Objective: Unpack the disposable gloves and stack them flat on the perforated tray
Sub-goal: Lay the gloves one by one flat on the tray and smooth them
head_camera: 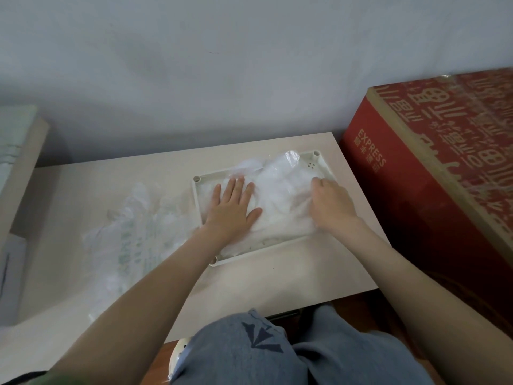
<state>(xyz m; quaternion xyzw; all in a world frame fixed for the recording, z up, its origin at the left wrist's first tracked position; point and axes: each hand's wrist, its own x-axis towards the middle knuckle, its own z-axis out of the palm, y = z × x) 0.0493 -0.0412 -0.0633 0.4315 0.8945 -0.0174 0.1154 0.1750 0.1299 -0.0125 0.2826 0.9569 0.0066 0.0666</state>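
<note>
A pale wood-grain worktop (111, 184) stood against a plain grey-white wall (222, 65), seen from above by the person seated at it.

On the right half of the worktop lay a cream rectangular perforated tray (263, 252), with a round post at each visible corner and a small cluster of holes showing in its far right corner. A loose, crinkled pile of clear disposable gloves (280, 187) filled the tray from rim to rim, and one flap of film rose above the far edge.

The left grip (234, 207), a bare hand, lay flat on the left part of the pile, palm down, fingers straight and spread wide, thumb out to the right, holding nothing and pressing the film down. The right grip (331, 204), also bare, sat on the right part of the pile near the tray's right rim, knuckles up and fingers bent down into the film. Its fingertips were hidden, so I cannot tell whether it pinched a glove or only pushed on it. The gloves lay under both hands and between them.

Left of the tray, just beside it, a flattened clear plastic bag (133, 234) with faint green print lay on the worktop. To the right of the worktop stood a large red cardboard box (416, 190) printed with "EXPRESS". The person's blue jeans (277, 351) showed below the near edge.
</note>
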